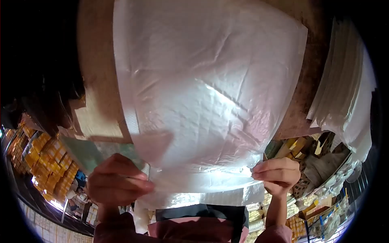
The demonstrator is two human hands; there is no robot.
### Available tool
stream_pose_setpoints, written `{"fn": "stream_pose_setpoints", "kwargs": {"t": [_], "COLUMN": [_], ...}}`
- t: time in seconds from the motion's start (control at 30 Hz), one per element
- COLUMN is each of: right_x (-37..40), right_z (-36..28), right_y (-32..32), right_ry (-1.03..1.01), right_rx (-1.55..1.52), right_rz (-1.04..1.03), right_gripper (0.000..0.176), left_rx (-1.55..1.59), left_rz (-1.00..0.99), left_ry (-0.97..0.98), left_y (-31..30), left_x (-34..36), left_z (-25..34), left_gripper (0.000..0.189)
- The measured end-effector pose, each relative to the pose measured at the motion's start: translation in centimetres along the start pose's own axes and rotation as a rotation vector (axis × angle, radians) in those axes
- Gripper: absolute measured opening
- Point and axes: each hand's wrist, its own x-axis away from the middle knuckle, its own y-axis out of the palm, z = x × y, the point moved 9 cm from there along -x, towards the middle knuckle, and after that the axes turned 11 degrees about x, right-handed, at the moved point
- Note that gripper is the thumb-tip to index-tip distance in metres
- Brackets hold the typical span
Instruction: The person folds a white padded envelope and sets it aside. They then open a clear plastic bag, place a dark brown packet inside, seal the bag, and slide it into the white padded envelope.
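Note:
A large white, shiny plastic sheet with creases lies over a brown wooden table and hangs past its near edge. My left hand pinches the sheet's near edge at the left, fingers pressed together. At the right, my right hand grips the same edge between thumb and fingers. Between the two hands the edge is stretched across, and light glares on it. Below it, another whitish translucent layer shows near my body.
The wooden table shows on both sides. A stack of white sheets hangs at its right edge. Yellow-wrapped packages are piled at the lower left. Lower right are a bin of scraps and an open cardboard box.

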Motion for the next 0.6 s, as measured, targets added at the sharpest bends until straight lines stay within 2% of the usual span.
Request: {"fn": "stream_pose_setpoints", "kwargs": {"t": [0.1,0.17,0.27,0.37,0.47,0.53,0.57,0.6], "right_x": [0.0,0.1,0.5,0.5,0.6,0.7,0.6,0.6], "right_z": [-1.4,-1.1,0.2,0.3,-0.5,-1.4,-1.5,-1.4], "right_y": [0.6,0.6,0.6,0.8,0.9,1.1,0.9,0.8], "right_ry": [-0.159,-0.157,-0.034,-0.015,-0.075,-0.151,-0.158,-0.16], "right_rx": [0.093,0.077,-0.101,-0.063,0.078,0.246,0.263,0.211], "right_rz": [-0.007,-0.028,0.022,0.037,0.057,0.055,0.058,0.07], "right_gripper": [0.015,0.017,0.02,0.018,0.018,0.02,0.019,0.017], "left_rx": [0.068,0.202,0.364,0.309,0.075,-0.205,-0.345,-0.384], "left_rz": [-0.104,-0.191,0.102,0.147,0.057,-0.04,-0.089,-0.043], "left_ry": [0.138,0.205,0.182,0.225,0.193,0.227,0.244,0.263], "left_y": [0.3,-0.1,-0.3,0.4,1.0,2.4,3.3,3.5], "left_x": [-0.6,-0.6,1.1,1.0,1.2,0.0,-0.5,-0.7], "left_z": [-0.4,-0.7,-2.4,-2.3,-1.6,0.0,0.4,0.6], "left_gripper": [0.014,0.013,0.012,0.012,0.013,0.014,0.016,0.017]}}
